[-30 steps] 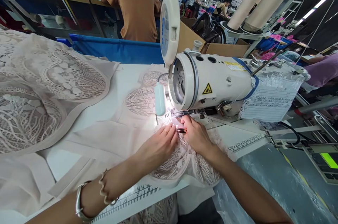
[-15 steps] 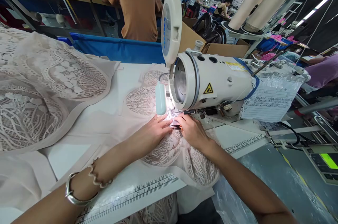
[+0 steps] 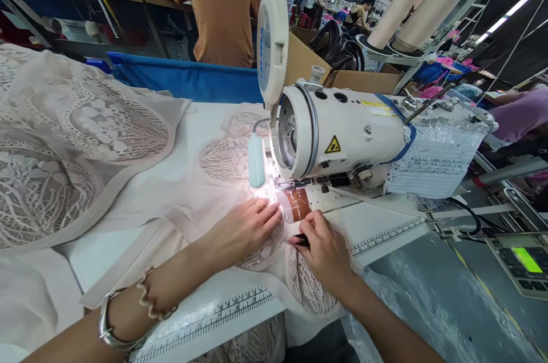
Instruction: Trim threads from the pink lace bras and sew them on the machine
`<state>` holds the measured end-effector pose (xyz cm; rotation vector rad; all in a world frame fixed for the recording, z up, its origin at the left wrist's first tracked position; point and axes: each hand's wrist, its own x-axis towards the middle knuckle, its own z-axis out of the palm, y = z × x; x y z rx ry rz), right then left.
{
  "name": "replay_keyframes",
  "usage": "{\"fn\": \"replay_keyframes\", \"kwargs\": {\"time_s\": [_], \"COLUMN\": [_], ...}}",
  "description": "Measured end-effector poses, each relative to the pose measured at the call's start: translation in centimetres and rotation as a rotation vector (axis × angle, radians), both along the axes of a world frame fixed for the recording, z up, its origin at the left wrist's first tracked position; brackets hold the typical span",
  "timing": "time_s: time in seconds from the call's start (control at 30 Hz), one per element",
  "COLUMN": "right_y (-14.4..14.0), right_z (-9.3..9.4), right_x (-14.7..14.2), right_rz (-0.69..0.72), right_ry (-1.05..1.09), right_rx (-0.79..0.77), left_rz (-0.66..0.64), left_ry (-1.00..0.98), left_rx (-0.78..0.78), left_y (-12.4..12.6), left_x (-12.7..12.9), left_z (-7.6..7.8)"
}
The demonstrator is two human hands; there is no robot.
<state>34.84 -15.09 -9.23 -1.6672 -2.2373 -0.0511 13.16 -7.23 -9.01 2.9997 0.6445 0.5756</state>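
Note:
A pale pink lace bra (image 3: 226,160) lies across the machine bed, running under the needle area of a white sewing machine (image 3: 346,132). Just in front of the lit needle, my left hand (image 3: 250,225) rests on the fabric, fingers stretched out flat and together. To its right, my right hand (image 3: 327,251) is closed in a pinch around a small black object (image 3: 302,240), whose kind I cannot make out; its fingertips also touch the fabric edge. Between my hands and the machine, a brown patch (image 3: 299,204) of the bed shows. A pale green lamp (image 3: 256,163) hangs beside the needle.
More lace bras (image 3: 85,140) are heaped on the left. A printed ruler tape (image 3: 222,317) runs along the table's front edge. Thread cones (image 3: 391,19) stand behind the machine, with a cardboard box (image 3: 302,60) nearby. A person in a brown shirt (image 3: 220,9) sits ahead.
My right hand has drawn back from the needle toward me and right, with the small black object in its fingers. My left hand has shifted slightly toward me. The brown patch is now uncovered.

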Motion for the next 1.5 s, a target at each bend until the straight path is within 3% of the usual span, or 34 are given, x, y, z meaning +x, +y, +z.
{"fn": "replay_keyframes", "kwargs": {"time_s": [0.17,0.3,0.4,0.6,0.9,1.2,1.37,1.5], "right_y": [0.7,3.4,5.0,6.3,7.1,7.6,7.8,8.3], "right_z": [-1.1,0.1,1.5,2.5,2.2,2.2,1.3,1.4], "right_x": [1.1,2.4,2.5,1.4,1.2,1.9,2.7,2.7], "right_rz": [0.17,0.14,0.154,0.15,0.188,0.245,0.312,0.311], "right_ry": [-0.008,-0.01,-0.143,-0.288,-0.313,-0.242,-0.249,-0.24], "right_rx": [0.089,-0.145,-0.321,-0.404,-0.322,-0.282,-0.161,-0.171], "left_rz": [-0.002,-0.039,-0.042,-0.022,0.024,0.081,0.094,0.115], "left_ry": [0.018,0.004,-0.02,-0.037,0.027,0.003,0.022,0.029], "left_rx": [0.014,0.057,0.053,0.069,0.075,0.051,0.024,0.013], "left_y": [0.2,0.5,0.6,0.6,0.7,0.8,0.8,0.7], "left_x": [0.0,0.1,0.1,-0.1,-0.5,-0.7,-0.5,-0.5], "left_z": [-0.4,-0.3,0.0,0.1,0.1,-1.0,-0.3,0.2]}}
